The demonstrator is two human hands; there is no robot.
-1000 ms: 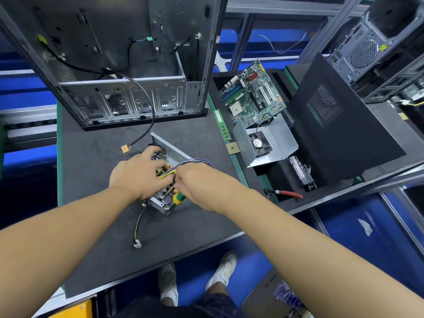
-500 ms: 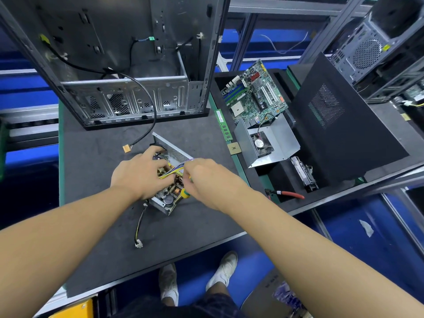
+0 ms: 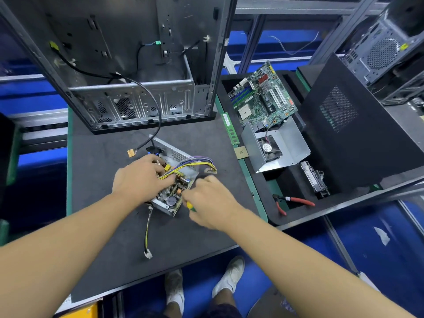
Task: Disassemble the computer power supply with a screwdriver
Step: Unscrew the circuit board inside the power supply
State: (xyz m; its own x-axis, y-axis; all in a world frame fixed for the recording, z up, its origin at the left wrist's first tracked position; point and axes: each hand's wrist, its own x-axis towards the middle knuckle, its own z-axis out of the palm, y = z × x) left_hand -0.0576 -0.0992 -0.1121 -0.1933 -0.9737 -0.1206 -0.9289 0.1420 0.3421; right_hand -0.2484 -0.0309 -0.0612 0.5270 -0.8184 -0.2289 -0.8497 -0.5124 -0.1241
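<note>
Nearest, lower centre of frame: our right hand (image 3: pixel 212 200) has pulled back from over the board toward the right edge of the power supply (image 3: pixel 174 180), compared with a second ago when it sat right on top of the unit. Its fingers are wrapped around the screwdriver (image 3: pixel 191 206); only the yellow-green handle end shows below the palm, and the tip is hidden and motion-blurred.

Just left of it, our left hand (image 3: pixel 140 179) hasn't moved: its fingers are pressed down on the exposed circuit board (image 3: pixel 175 191) and the wire bundle (image 3: pixel 195 165), pinning the unit to the dark worktop (image 3: pixel 110 157).

The cover is already off and the board tilts up out of the metal tray at the near corner. We read the pull-back as one screw finished, or a reposition to the next; we can't tell which.

A loose cable with a white plug (image 3: pixel 148 254) trails toward the near edge.

Further right, in the tray: red-handled cutters (image 3: pixel 296 200), the fan housing (image 3: pixel 275 145) and the motherboard (image 3: pixel 261 97).

Far, upper left: the empty case chassis (image 3: pixel 137 99).
</note>
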